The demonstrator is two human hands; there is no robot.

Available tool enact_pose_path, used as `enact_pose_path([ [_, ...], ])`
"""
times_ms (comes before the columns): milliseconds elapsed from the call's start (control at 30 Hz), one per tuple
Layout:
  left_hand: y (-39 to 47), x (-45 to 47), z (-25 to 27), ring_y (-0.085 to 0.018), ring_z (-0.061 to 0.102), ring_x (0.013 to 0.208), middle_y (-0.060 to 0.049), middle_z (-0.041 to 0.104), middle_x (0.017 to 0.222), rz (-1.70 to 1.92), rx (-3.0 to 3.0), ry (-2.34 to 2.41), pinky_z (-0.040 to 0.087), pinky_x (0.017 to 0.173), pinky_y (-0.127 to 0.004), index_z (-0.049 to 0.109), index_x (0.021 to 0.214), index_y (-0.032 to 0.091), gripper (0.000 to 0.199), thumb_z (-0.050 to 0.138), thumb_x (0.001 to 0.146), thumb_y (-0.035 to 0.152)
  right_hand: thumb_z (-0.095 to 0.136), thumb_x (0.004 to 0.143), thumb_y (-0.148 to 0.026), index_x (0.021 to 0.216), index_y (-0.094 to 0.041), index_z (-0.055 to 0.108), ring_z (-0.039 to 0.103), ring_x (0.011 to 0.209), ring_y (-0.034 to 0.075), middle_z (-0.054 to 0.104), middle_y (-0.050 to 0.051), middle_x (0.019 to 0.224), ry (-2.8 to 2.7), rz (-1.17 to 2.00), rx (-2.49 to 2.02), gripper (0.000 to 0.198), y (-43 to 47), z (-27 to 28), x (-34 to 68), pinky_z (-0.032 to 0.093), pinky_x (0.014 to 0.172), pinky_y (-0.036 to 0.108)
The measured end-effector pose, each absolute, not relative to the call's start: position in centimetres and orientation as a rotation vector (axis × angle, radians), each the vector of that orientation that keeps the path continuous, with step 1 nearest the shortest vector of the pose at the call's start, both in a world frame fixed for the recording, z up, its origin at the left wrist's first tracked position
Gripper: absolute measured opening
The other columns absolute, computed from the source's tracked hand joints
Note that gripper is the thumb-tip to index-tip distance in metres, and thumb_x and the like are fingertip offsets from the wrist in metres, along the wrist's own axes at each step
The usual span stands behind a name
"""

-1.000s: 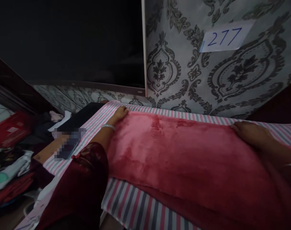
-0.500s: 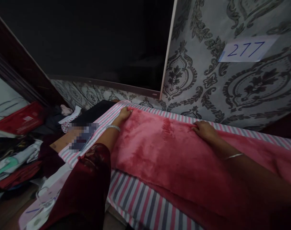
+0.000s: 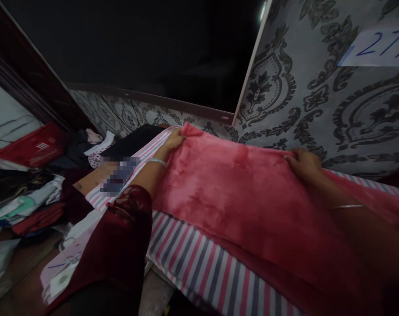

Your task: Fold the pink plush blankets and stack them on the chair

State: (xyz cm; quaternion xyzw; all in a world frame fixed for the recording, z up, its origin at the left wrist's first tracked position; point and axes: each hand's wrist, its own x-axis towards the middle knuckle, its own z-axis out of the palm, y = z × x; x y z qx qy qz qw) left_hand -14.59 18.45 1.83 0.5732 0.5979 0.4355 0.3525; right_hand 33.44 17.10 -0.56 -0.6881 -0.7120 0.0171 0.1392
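A plush pink-red blanket (image 3: 232,188) is spread over a striped cloth (image 3: 199,263) in pink, grey and white. My left hand (image 3: 174,139) grips the blanket's far left corner, fingers closed on the fabric. At the far edge further right, my right hand (image 3: 303,163) pinches the blanket, thumb and fingers closed. Between the two hands the far edge is lifted a little off the striped cloth. Toward me the blanket drapes down in soft folds, and its near right part is dark.
A large dark television screen (image 3: 147,48) hangs above, on a patterned wall (image 3: 285,101). A numbered paper (image 3: 377,48) is stuck there. At left lie piled clothes (image 3: 38,197) and a red bag (image 3: 31,145). A brown board (image 3: 90,177) lies beside the striped cloth.
Both hands have raised the blanket's far edge, which now covers more of the striped cloth's back border. The camera view has shifted somewhat.
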Motion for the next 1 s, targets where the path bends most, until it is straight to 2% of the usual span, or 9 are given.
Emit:
enact_pose_path([
  [167, 19.6, -13.9, 1.6, -0.023, 0.066, 0.107, -0.01, 0.07, 0.12, 0.994, 1.528, 1.767, 0.05, 0.093, -0.029, 0.059, 0.129, 0.014, 0.055, 0.065, 0.074, 0.017, 0.042, 0.096, -0.04, 0.103, -0.023, 0.065, 0.062, 0.101, 0.034, 0.069, 0.017, 0.105, -2.023, 0.044, -2.134, 0.03, 16.4, -1.0, 32.5, 0.047, 0.084, 0.047],
  [267, 17.9, -14.9, 1.3, -0.027, 0.068, 0.102, -0.013, 0.072, 0.113, 0.833, 1.446, 1.834, 0.051, 0.087, -0.032, 0.068, 0.116, 0.012, 0.044, 0.073, 0.075, 0.029, 0.037, 0.095, -0.04, 0.112, -0.021, 0.066, 0.057, 0.114, 0.041, 0.066, 0.022, 0.117, -2.131, -0.018, -1.991, 0.039, 13.9, -1.6, 31.8, 0.047, 0.091, 0.056],
  [433, 11.5, -18.2, 1.1, -0.024, 0.07, 0.091, -0.008, 0.076, 0.096, 0.72, 1.388, 1.704, 0.053, 0.081, -0.03, 0.074, 0.102, 0.015, 0.041, 0.077, 0.074, 0.045, 0.036, 0.095, -0.043, 0.116, -0.025, 0.065, 0.061, 0.114, 0.034, 0.067, 0.015, 0.12, -2.316, 0.044, -1.419, 0.04, 4.0, -1.4, 30.2, 0.051, 0.097, 0.051],
  [533, 6.6, -19.6, 1.0, -0.023, 0.069, 0.094, -0.006, 0.075, 0.102, 0.721, 1.396, 1.696, 0.053, 0.083, -0.029, 0.07, 0.12, 0.017, 0.06, 0.08, 0.071, 0.051, 0.042, 0.097, -0.047, 0.119, -0.028, 0.067, 0.064, 0.107, 0.032, 0.069, 0.012, 0.116, -2.524, 0.107, -1.273, 0.039, -4.4, -1.9, 29.5, 0.054, 0.091, 0.047],
  [633, 2.3, -20.2, 0.7, -0.023, 0.067, 0.097, -0.006, 0.072, 0.106, 0.718, 1.509, 1.875, 0.052, 0.087, -0.031, 0.06, 0.137, 0.019, 0.078, 0.081, 0.07, 0.054, 0.052, 0.092, -0.057, 0.138, -0.027, 0.058, 0.063, 0.11, 0.034, 0.065, 0.013, 0.128, -2.603, 0.029, -1.243, 0.055, -10.7, -3.6, 29.5, 0.054, 0.09, 0.049],
  [767, -0.9, -19.2, -0.1, -0.026, 0.059, 0.116, -0.008, 0.061, 0.129, 0.739, 1.755, 1.889, 0.047, 0.102, -0.035, 0.05, 0.144, 0.02, 0.084, 0.079, 0.071, 0.05, 0.048, 0.096, -0.043, 0.144, -0.027, 0.053, 0.059, 0.117, 0.033, 0.062, 0.013, 0.133, -2.539, -0.165, -1.311, 0.05, -13.0, -5.8, 29.4, 0.051, 0.095, 0.051],
  [867, -1.4, -17.4, -0.7, -0.027, 0.057, 0.115, -0.01, 0.057, 0.126, 0.734, 1.833, 1.985, 0.045, 0.103, -0.036, 0.059, 0.131, 0.017, 0.076, 0.083, 0.063, 0.041, 0.043, 0.095, -0.021, 0.135, -0.025, 0.061, 0.06, 0.113, 0.032, 0.067, 0.013, 0.125, -2.508, -0.262, -1.385, 0.044, -11.9, -6.0, 28.3, 0.052, 0.089, 0.048],
  [933, -1.2, -16.4, -0.7, -0.026, 0.059, 0.104, -0.008, 0.06, 0.109, 0.762, 1.752, 2.046, 0.048, 0.096, -0.034, 0.067, 0.108, 0.017, 0.052, 0.081, 0.062, 0.035, 0.041, 0.091, -0.011, 0.126, -0.023, 0.067, 0.061, 0.107, 0.031, 0.07, 0.013, 0.118, -2.501, -0.248, -1.416, 0.045, -10.9, -5.2, 27.4, 0.053, 0.085, 0.044],
  [1000, -0.8, -16.1, 0.0, -0.022, 0.059, 0.089, -0.004, 0.059, 0.087, 0.805, 1.648, 2.048, 0.05, 0.083, -0.03, 0.064, 0.085, 0.018, 0.025, 0.074, 0.068, 0.033, 0.04, 0.087, -0.007, 0.117, -0.022, 0.072, 0.063, 0.101, 0.029, 0.071, 0.013, 0.11, -2.48, -0.185, -1.431, 0.046, -10.1, -3.6, 27.0, 0.054, 0.084, 0.041],
])
